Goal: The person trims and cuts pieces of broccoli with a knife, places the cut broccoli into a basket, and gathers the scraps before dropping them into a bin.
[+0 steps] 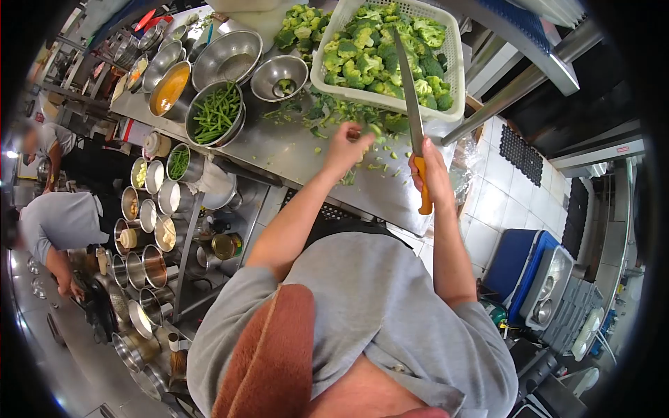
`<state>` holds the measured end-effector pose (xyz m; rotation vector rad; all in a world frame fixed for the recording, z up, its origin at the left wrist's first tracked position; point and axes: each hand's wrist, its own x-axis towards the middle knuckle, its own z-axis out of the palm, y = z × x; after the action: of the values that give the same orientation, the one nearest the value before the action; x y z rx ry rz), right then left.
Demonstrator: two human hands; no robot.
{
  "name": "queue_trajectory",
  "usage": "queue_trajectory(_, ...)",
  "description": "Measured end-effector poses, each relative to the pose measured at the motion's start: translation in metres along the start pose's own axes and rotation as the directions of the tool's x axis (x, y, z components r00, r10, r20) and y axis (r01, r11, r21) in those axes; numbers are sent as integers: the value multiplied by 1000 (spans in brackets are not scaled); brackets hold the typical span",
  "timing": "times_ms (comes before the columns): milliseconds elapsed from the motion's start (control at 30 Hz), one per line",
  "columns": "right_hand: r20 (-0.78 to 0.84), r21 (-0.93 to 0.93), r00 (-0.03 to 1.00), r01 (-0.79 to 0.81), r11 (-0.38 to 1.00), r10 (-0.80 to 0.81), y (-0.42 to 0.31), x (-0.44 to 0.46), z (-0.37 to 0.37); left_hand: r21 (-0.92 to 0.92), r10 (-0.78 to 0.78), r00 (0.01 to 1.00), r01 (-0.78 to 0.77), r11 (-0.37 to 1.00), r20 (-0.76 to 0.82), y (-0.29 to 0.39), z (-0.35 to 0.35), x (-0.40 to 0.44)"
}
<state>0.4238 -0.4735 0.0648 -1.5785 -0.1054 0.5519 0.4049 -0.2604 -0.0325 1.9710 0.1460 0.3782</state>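
Observation:
My right hand (433, 171) is wrapped round the orange handle of a long kitchen knife (410, 87). Its blade points away from me, in front of the crate of broccoli. Curled fingers close my left hand (347, 148) over the steel table, with a blurred green broccoli piece (375, 130) at the fingertips. Broccoli trimmings and leaves (334, 111) lie scattered around that hand. Beyond both hands stands a white perforated crate (458, 70) heaped with broccoli florets (369, 52). More broccoli (301, 26) lies left of the crate.
On the steel table (279, 150) are a bowl of green beans (214, 115), a small steel bowl (279, 78), a large bowl (226, 59) and an orange-filled bowl (169, 90). Several food containers (148, 214) stand at left, near another person (63, 219). A blue cooler (519, 268) sits at right.

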Motion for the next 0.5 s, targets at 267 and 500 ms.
queue_trajectory(267, 176, -25, 984, -38, 999, 42, 21, 19, 50, -834, -428, 775, 546, 84, 465, 13, -20, -15)
queue_trajectory(500, 224, -124, 968, 144, 982, -114, 1, 13, 54, -744, -457, 876, 408, 529, 155, 57, -39, -30)
